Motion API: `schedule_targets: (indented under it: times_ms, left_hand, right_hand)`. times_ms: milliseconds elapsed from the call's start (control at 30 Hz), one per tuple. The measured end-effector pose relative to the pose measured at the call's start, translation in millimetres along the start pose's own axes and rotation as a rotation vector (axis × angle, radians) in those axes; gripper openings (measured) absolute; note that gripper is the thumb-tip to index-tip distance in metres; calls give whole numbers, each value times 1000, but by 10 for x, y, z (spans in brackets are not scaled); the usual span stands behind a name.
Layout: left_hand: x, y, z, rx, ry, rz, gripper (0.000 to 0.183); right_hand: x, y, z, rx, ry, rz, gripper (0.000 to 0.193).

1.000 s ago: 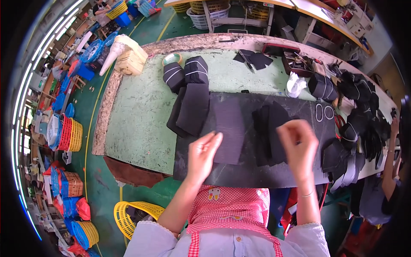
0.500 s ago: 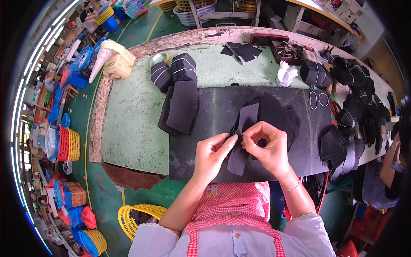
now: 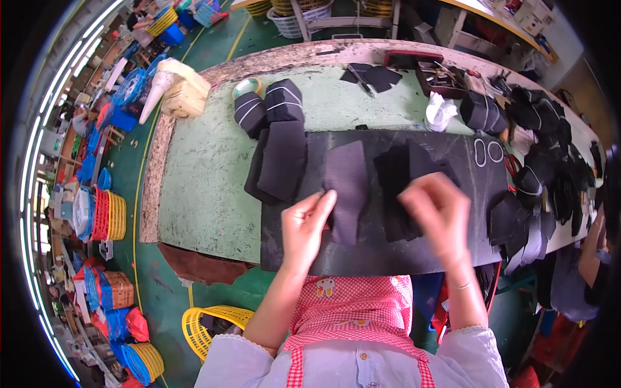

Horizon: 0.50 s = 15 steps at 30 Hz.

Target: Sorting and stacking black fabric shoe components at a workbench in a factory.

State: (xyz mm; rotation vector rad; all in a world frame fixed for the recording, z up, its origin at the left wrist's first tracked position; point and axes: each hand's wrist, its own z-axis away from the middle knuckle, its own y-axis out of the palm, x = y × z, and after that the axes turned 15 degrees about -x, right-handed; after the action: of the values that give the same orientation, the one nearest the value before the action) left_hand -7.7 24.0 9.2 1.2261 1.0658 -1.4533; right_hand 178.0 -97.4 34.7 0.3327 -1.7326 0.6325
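Observation:
Thumb and fingers of my left hand pinch the left edge of a dark grey fabric piece, which hangs long and flat over the black work mat. To the right, a loose pile of black fabric pieces lies on the mat. My right hand is above that pile's near right side, apart from the held piece. Motion smears its fingers, so whether they grip anything is unclear.
Left of the mat are a stack of dark panels and tied black bundles. A tape roll, scissors, a tool box and two white bands lie farther off. More black bundles crowd the right side.
My hands have moved apart. The left has carried the fabric piece leftward and now shows it broad side up; the right has let go of it and swung right over the pile.

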Motion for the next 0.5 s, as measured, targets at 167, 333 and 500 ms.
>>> schedule_targets:
  times_ms: [167, 333, 500]
  left_hand:
    - [-57, 204, 85, 219, -202, 236, 28]
    - [81, -81, -193, -15, -199, 225, 26]
    - [94, -284, -443, -176, 149, 109, 30]
  right_hand:
    - [17, 280, 134, 173, -207, 49, 18]
    - [-305, -125, -117, 120, 184, -205, 6]
    - [-543, -577, -374, 52, 210, 67, 10]
